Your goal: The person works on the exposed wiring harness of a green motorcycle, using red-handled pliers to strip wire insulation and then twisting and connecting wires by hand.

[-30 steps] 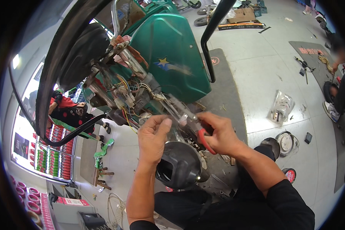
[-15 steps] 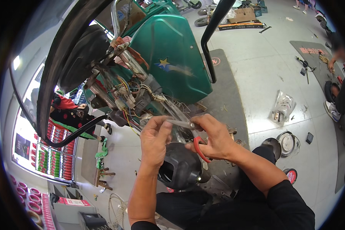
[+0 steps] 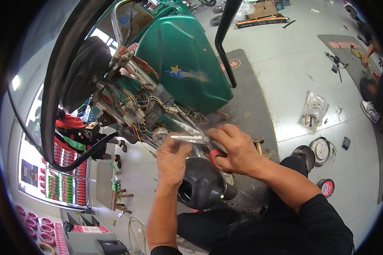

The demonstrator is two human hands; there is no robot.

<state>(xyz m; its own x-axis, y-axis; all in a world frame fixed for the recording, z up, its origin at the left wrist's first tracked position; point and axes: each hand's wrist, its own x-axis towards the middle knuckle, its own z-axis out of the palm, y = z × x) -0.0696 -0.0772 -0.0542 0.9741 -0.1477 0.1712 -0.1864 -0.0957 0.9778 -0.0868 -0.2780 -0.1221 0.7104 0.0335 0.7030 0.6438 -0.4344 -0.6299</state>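
Note:
My right hand [image 3: 238,148] grips a pair of scissors [image 3: 191,139] by its red handles, with the two metal blades spread apart and pointing left. Close to the lower blade, my left hand [image 3: 173,159] has its thumb and fingers pinched together. What it holds, if anything, is too small to make out. Beyond both hands stands the stripped front of a green vehicle, with a bundle of exposed coloured wires [image 3: 136,106] around its metal fork tubes. Below my hands sits a black plastic housing [image 3: 202,180] with an opening in it.
The green body panel [image 3: 183,63] rises at the back. Right on the floor lie a clear plastic bag of parts [image 3: 314,110], a round lamp part [image 3: 321,152] and a round tin [image 3: 326,187]. Another person's arm [image 3: 372,55] shows far right. A lit display shelf [image 3: 64,182] stands left.
The scissors' blades have gone from closed together to spread apart. My left hand remains pinched beside them. The view has shifted slightly.

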